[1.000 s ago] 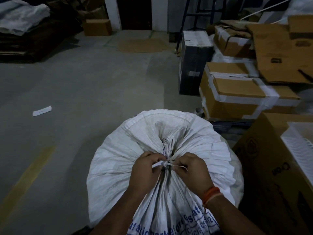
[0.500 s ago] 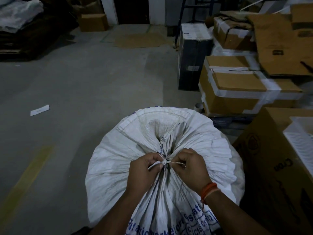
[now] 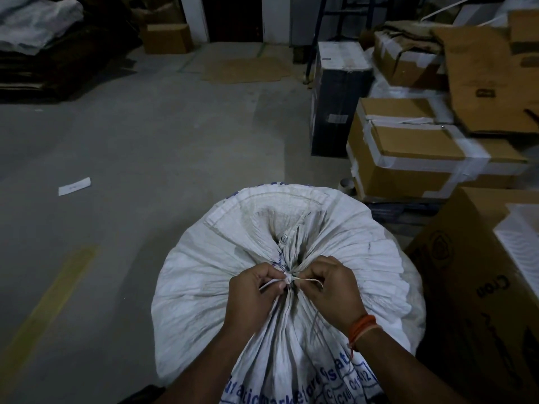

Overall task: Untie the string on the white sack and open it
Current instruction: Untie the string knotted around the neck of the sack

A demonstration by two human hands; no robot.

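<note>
A full white woven sack [image 3: 204, 287] with blue print stands on the floor right below me, its neck gathered into tight pleats. A thin pale string [image 3: 306, 279] is knotted around the gathered neck. My left hand [image 3: 250, 295] pinches the knot and a flat string end from the left side. My right hand [image 3: 332, 290], with an orange thread band at the wrist, pinches the other string end from the right. Both hands meet at the knot, fingers curled.
Taped cardboard boxes [image 3: 414, 153] and a black carton [image 3: 338, 94] are stacked to the right. A large brown box [image 3: 472, 287] stands close beside the sack. Grey concrete floor [image 3: 131, 141] stretches left, with a paper scrap [image 3: 74, 186] and a yellow line [image 3: 49, 301].
My hands have stayed on the knot, with the fingers shifting slightly on the string ends. The view has tilted a little, so the sack sits marginally lower in frame.
</note>
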